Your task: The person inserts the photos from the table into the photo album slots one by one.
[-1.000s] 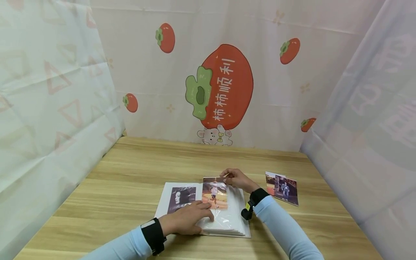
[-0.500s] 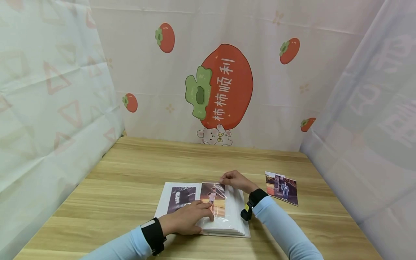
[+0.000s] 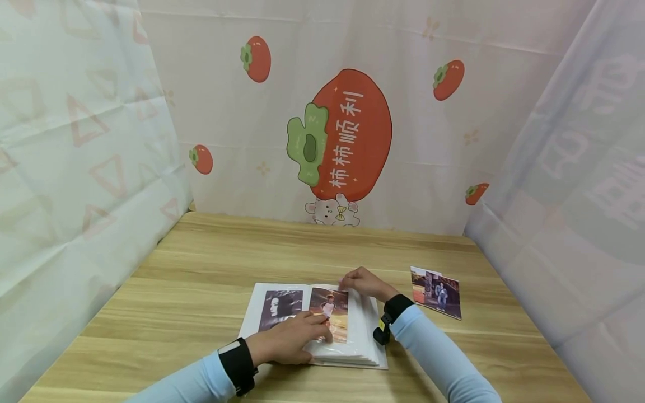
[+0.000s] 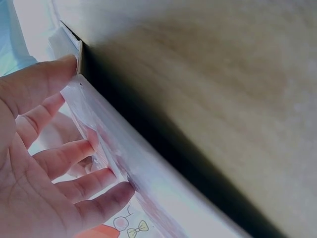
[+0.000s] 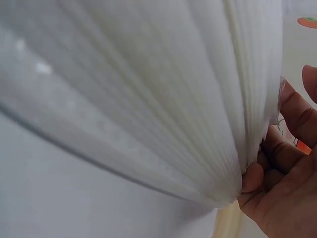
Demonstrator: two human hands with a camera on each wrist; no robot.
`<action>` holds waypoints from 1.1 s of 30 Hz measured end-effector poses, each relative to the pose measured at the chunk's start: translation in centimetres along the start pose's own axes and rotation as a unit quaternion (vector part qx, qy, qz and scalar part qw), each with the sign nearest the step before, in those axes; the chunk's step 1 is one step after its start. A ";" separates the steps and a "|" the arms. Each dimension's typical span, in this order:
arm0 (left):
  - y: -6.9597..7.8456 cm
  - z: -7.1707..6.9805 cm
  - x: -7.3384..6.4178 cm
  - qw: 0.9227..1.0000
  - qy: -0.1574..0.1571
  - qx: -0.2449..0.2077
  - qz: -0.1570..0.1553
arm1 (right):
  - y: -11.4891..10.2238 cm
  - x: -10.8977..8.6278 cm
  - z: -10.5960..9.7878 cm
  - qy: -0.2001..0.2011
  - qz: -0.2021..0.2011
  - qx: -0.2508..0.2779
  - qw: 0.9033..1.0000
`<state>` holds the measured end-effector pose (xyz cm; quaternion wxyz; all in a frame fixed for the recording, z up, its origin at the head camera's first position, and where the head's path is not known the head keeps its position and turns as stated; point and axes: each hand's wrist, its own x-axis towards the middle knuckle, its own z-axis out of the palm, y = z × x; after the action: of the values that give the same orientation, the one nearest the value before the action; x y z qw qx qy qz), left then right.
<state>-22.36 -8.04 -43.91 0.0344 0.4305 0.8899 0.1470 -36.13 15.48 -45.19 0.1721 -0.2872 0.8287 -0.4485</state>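
Note:
A white photo album lies spread on the table. In its right-hand clear sleeve sits a photo of a person in a white top. A darker photo fills the left page. My left hand rests on the right page, fingers spread over the photo's lower part; in the left wrist view my thumb lies at the album's edge. My right hand pinches the photo's top right corner at the sleeve mouth. The right wrist view has its curled fingers against the page stack; the contact is partly hidden.
Two overlapping loose photos lie to the right of the album on the wooden table. Printed cloth hangs at the back and both sides. A black wrist strap with a camera hangs close to the album's right edge.
The photo has slid down into the right-hand sleeve, towards the person, from sticking out past the album's top. My right hand has moved slightly down with it. My left hand stayed put.

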 end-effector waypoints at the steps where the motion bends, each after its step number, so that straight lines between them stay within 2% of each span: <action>1: 0.0 0.0 0.0 1.000 -0.001 0.002 -0.001 | -0.1 -0.1 0.0 0.000 0.003 -0.004 1.000; 5: -0.1 0.0 0.0 1.000 -0.002 0.006 0.003 | -1.3 -0.7 -0.3 -0.009 0.006 -0.044 0.999; 10: -0.2 -0.1 0.1 1.000 0.000 0.006 0.013 | -3.2 -2.4 -0.6 -0.027 -0.007 -0.118 0.993; 18: -0.2 -0.1 0.2 1.000 -0.003 0.000 0.009 | -3.6 -6.0 -0.2 -0.030 -0.058 -0.231 0.971; 22: -0.2 -0.1 0.1 1.000 0.000 -0.004 0.011 | -3.3 -7.7 0.7 -0.034 -0.055 -0.251 0.966; 33: -0.3 -0.1 0.0 1.000 0.003 -0.012 0.014 | -2.1 -11.3 1.7 -0.043 -0.009 -0.263 0.964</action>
<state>-22.58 -8.22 -43.91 0.0348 0.4420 0.8821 0.1590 -25.77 20.64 -44.01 0.1223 -0.3487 0.9068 -0.2031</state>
